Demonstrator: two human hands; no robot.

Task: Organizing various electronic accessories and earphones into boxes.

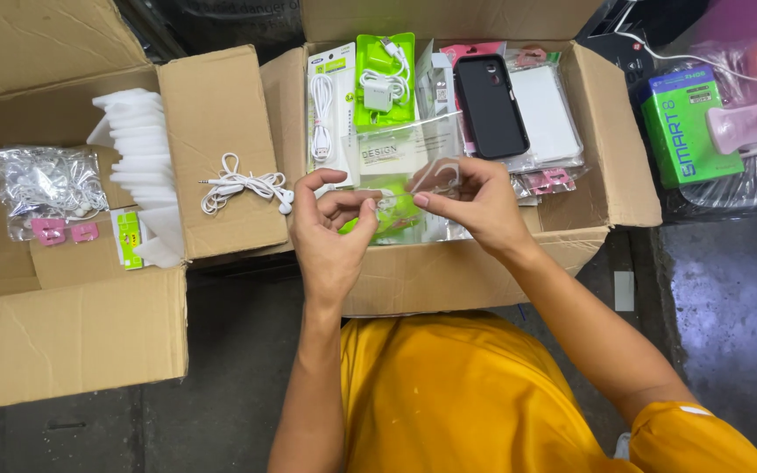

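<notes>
Both hands [330, 232] [475, 206] pinch a clear bag [400, 171] (light, limp, slippery) at its edges, over the box [611, 158].

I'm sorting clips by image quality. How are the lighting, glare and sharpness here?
Head view: even, soft light with faint shadows; both hands, left hand and right hand, are sharp, without motion blur. The clear plastic packet they hold shows mild glare, as does the bag of earphones. The floor is dim; box edges bow slightly.

Left hand [330, 232], right hand [470, 201] pinching
</notes>
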